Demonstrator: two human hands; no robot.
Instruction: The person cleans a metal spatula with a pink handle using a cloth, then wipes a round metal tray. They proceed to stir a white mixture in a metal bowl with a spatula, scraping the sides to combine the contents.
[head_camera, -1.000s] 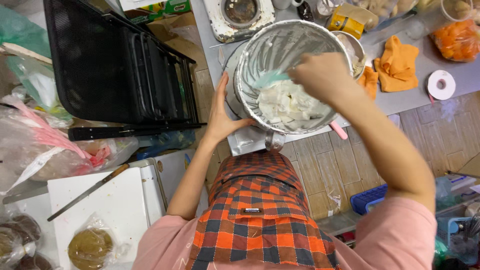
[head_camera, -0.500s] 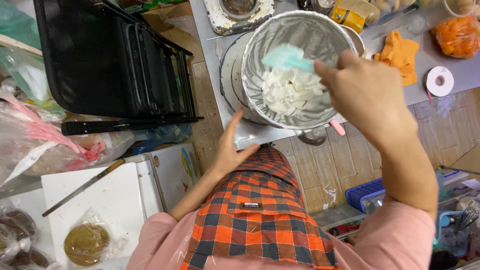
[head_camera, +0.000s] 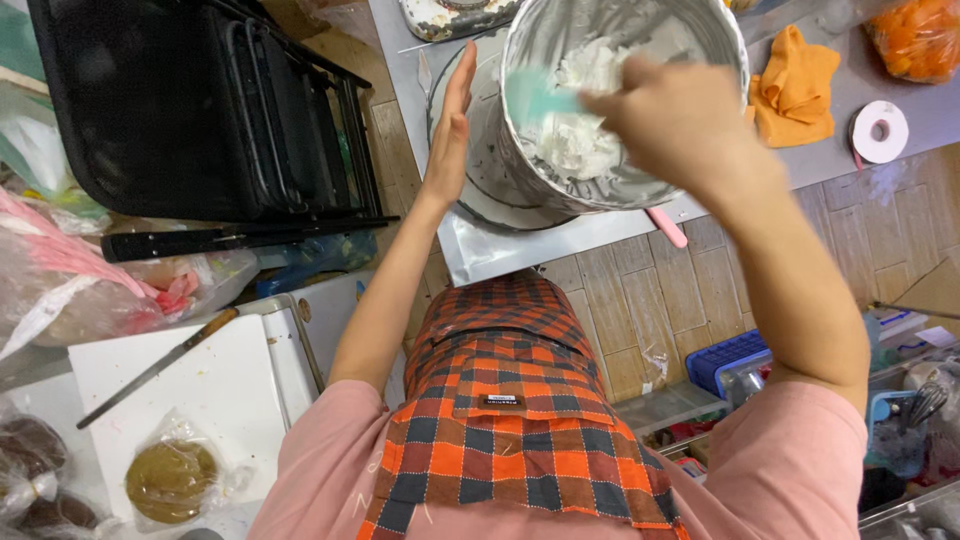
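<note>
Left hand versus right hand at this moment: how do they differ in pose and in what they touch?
The left hand is open and flat, fingers straight, set against the outer side of the metal bowl; the right hand is closed in a grip over the bowl. The left hand holds nothing; the right hand holds a teal spatula in the white cream. Both are bare.

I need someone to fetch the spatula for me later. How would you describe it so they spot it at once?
Find the big metal mixing bowl on the grey counter, next to the orange cloth. Inside it, over the white cream, the right hand holds the spatula. Its pale teal blade is the only blue-green thing in the bowl.
</note>
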